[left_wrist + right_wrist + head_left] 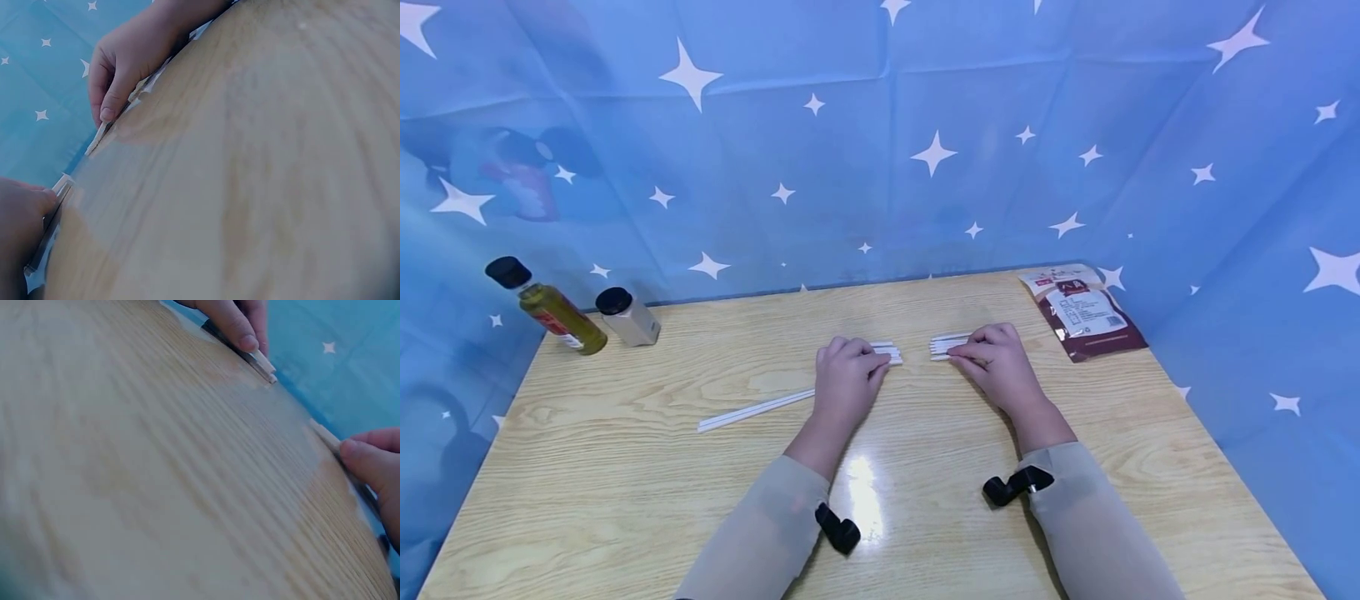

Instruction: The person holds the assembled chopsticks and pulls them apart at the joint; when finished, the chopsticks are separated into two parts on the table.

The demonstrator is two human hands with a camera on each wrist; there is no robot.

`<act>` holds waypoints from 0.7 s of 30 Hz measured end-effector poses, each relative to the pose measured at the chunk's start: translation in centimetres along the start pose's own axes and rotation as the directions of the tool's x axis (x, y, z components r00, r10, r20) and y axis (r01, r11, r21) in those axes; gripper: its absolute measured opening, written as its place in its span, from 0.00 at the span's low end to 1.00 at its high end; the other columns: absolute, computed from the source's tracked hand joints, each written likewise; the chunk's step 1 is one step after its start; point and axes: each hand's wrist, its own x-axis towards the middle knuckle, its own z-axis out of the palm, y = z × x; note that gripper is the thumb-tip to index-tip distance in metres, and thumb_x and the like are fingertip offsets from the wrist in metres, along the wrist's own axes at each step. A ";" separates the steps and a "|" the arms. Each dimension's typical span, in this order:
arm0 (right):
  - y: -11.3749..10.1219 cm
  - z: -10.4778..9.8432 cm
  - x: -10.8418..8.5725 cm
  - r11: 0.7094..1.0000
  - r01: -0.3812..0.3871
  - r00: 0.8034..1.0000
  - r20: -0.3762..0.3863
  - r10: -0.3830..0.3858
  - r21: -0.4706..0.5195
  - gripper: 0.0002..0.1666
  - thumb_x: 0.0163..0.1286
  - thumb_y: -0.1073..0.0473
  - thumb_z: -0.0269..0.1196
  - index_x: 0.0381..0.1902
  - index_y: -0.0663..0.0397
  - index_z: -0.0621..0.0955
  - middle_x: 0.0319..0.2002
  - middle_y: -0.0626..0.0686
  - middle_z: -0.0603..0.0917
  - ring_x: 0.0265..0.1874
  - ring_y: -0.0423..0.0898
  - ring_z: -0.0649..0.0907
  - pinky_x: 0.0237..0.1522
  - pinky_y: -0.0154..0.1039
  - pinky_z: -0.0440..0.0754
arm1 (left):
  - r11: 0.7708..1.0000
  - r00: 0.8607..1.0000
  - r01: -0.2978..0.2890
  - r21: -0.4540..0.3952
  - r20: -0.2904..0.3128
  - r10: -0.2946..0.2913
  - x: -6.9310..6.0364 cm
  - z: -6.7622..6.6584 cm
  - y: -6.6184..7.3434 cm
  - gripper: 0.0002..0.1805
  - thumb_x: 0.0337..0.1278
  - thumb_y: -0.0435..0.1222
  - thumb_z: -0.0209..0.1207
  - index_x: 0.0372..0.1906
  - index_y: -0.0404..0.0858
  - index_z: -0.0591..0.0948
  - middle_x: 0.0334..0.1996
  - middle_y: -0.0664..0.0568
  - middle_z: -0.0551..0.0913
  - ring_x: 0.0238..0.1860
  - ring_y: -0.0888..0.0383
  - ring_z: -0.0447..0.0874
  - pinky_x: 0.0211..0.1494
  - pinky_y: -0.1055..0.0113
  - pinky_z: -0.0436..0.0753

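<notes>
Near the back middle of the table, my left hand [846, 379] pinches several thin white sticks [891, 352] lying side by side, their ends poking out past the thumb. A short gap to the right, my right hand [1000, 367] pinches another flat row of white sticks [942, 347] between thumb and fingers. Both rows lie low at the tabletop, and the hands hide the rest of their length. A long pair of white sticks [752, 411] slants out to the left from behind my left wrist; whether the left hand touches it I cannot tell.
The wooden table [625, 492] meets a blue star-patterned cloth [850, 150] at the back. At the back left stand an oil bottle [561, 317] and a black-lidded jar [631, 319]. A maroon and white packet [1084, 312] lies at the back right.
</notes>
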 end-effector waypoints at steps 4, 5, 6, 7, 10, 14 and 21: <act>-0.1 0.0 0.1 1.000 -0.001 1.000 -0.010 0.001 -0.018 0.08 0.65 0.61 0.79 0.43 0.50 0.95 0.43 0.56 0.85 0.50 0.59 0.76 0.54 0.54 0.72 | 1.000 1.000 -0.015 0.020 0.006 0.014 0.2 0.1 0.1 0.05 0.64 0.41 0.75 0.43 0.50 0.96 0.41 0.55 0.89 0.45 0.51 0.81 0.48 0.50 0.78; -0.1 0.0 0.1 1.000 0.000 1.000 -0.012 0.000 -0.020 0.08 0.65 0.61 0.79 0.43 0.50 0.95 0.43 0.56 0.85 0.50 0.59 0.76 0.54 0.54 0.72 | 1.000 1.000 -0.017 0.022 0.005 0.017 0.2 0.1 0.1 0.05 0.64 0.41 0.75 0.43 0.50 0.96 0.41 0.55 0.89 0.45 0.51 0.81 0.48 0.50 0.78; -0.1 -0.1 0.1 1.000 0.001 1.000 -0.014 -0.001 -0.021 0.08 0.65 0.61 0.79 0.43 0.50 0.95 0.43 0.56 0.85 0.50 0.59 0.76 0.54 0.54 0.72 | 1.000 1.000 -0.017 0.025 0.005 0.017 0.2 0.1 0.1 0.05 0.64 0.41 0.75 0.43 0.50 0.96 0.40 0.55 0.89 0.45 0.51 0.81 0.48 0.50 0.78; -0.1 -0.1 0.1 1.000 0.000 1.000 -0.014 0.000 -0.023 0.08 0.65 0.61 0.79 0.43 0.50 0.95 0.43 0.56 0.85 0.50 0.59 0.75 0.54 0.54 0.72 | 0.999 1.000 -0.016 0.028 0.006 0.016 0.2 0.1 0.2 0.05 0.64 0.41 0.75 0.42 0.50 0.96 0.40 0.55 0.89 0.44 0.51 0.81 0.48 0.50 0.78; 0.0 -0.1 0.1 1.000 0.005 1.000 -0.019 -0.005 -0.027 0.09 0.65 0.61 0.79 0.43 0.49 0.95 0.42 0.56 0.85 0.49 0.59 0.76 0.54 0.55 0.72 | 1.000 1.000 -0.009 0.025 0.008 0.009 0.2 0.2 0.2 0.04 0.64 0.41 0.76 0.42 0.51 0.96 0.40 0.55 0.89 0.44 0.51 0.80 0.47 0.50 0.78; 0.0 0.0 0.1 1.000 0.011 1.000 -0.021 -0.012 -0.027 0.09 0.65 0.61 0.79 0.43 0.50 0.95 0.43 0.56 0.85 0.48 0.59 0.76 0.54 0.55 0.71 | 1.000 1.000 0.013 0.012 0.012 -0.014 0.2 0.2 0.3 0.04 0.62 0.41 0.77 0.41 0.51 0.96 0.40 0.56 0.89 0.43 0.51 0.80 0.46 0.51 0.77; 0.1 0.2 0.1 1.000 0.015 1.000 -0.025 -0.016 -0.023 0.09 0.65 0.62 0.78 0.44 0.49 0.95 0.43 0.56 0.85 0.48 0.59 0.76 0.54 0.55 0.71 | 1.000 1.000 0.025 0.017 0.001 -0.025 0.4 0.3 0.4 0.03 0.60 0.41 0.77 0.39 0.50 0.95 0.42 0.55 0.89 0.46 0.51 0.81 0.47 0.52 0.77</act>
